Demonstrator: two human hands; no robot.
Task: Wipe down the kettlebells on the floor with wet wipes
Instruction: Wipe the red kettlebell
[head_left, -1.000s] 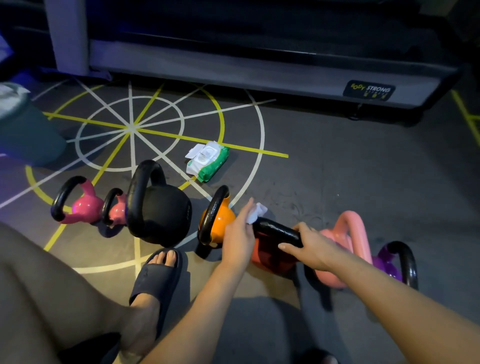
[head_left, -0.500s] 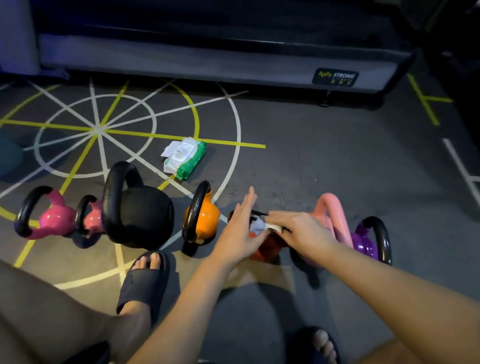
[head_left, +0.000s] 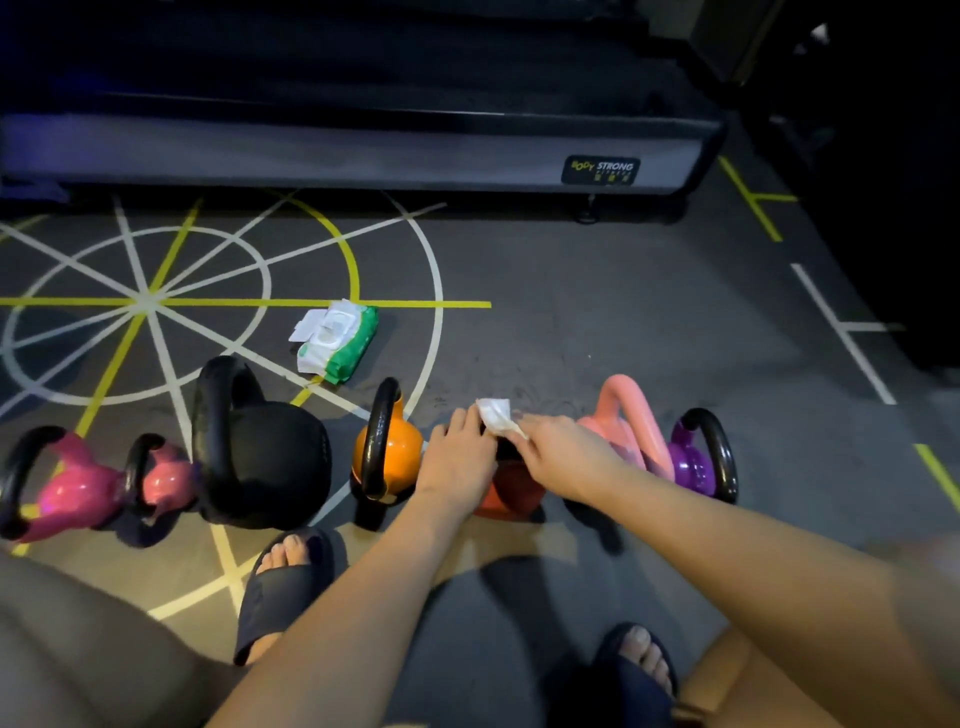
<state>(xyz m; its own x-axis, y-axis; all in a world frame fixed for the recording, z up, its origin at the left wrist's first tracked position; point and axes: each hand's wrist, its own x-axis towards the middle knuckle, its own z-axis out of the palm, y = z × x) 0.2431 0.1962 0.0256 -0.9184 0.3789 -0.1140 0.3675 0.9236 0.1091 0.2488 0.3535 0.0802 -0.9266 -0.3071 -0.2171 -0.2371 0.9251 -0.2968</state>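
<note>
Standing in a row: seven kettlebells (head_left: 260, 457), one wipe (head_left: 496, 415) above.

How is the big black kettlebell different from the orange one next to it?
The black kettlebell is all one dark colour and clearly bulkier; the orange kettlebell has a bright body with a black handle and is much smaller. The black one sits on the white floor lines, beside the small pink ones; the orange one sits nearer the left hand. Both stand upright in the same row on the floor, and neither hand is touching either.
</note>
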